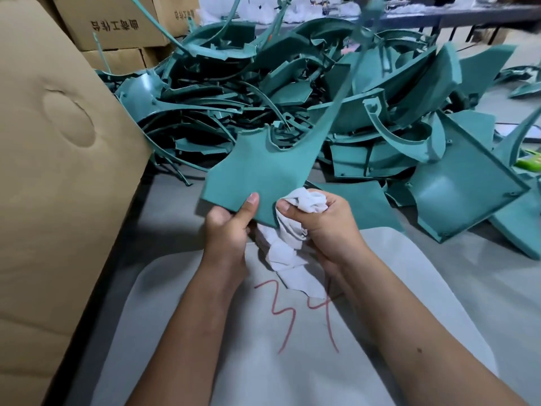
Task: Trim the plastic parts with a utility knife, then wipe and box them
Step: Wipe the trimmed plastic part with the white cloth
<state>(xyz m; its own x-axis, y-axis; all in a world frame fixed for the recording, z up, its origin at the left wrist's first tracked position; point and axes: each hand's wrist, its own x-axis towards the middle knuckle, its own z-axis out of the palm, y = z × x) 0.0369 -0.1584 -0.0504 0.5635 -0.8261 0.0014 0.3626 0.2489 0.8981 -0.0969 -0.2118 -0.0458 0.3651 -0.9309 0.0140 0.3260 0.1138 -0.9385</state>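
So it's the wiping step: left hand (227,227) pinches the teal part (263,171) mid-frame, right hand (319,224) bunches the white cloth (295,218). Boxing's probably next.

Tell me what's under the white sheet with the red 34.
The sheet lies on the grey table, which shows around its edges. Whatever sits beneath its middle is covered, so I cannot tell.
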